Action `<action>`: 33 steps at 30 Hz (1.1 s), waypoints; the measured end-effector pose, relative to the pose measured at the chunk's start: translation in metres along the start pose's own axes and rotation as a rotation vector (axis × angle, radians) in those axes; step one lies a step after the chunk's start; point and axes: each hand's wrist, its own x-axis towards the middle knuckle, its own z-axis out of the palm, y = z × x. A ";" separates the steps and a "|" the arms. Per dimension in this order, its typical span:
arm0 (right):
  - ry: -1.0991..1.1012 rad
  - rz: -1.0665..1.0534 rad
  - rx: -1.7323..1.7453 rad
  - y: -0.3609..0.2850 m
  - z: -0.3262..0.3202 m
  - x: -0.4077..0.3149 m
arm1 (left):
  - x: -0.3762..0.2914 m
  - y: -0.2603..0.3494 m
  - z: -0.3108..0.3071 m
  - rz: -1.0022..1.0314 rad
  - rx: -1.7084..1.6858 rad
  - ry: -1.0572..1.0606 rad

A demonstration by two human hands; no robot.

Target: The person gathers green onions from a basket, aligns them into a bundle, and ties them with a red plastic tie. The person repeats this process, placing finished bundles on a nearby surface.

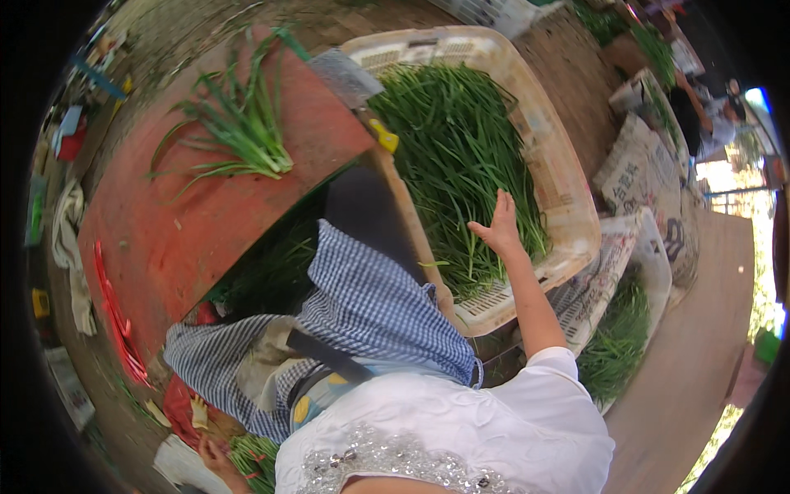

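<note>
My right hand (498, 230) is over a large off-white plastic crate (571, 204), thumb spread from the fingers and nothing in the grasp. Long green leaves, which look like garlic chives (457, 148), fill the crate just under that hand. At the lower left edge, my left hand (217, 462) is beside a bundle of the same greens (254, 460) with red ties; whether it grips the bundle is unclear. A loose bunch of greens (247, 136) lies on a red board (203, 216) in front of me, its pale cut ends towards me.
Red tie strips (117, 315) lie along the board's left edge. A metal plate (347, 77) and a yellow clip-like piece (385, 136) sit between board and crate. To the right stand another crate of greens (617, 336) and printed sacks (648, 185). A person (710, 120) is at far right.
</note>
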 end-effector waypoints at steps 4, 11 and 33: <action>0.007 0.075 -0.150 0.006 0.009 -0.001 | 0.049 0.125 0.071 0.216 -0.197 -0.077; 0.021 0.010 -0.332 -0.005 0.026 0.013 | 0.009 0.275 0.196 0.449 -0.102 -0.569; -0.271 0.288 0.107 0.119 0.024 0.046 | 0.008 0.346 0.287 0.221 -0.257 -0.789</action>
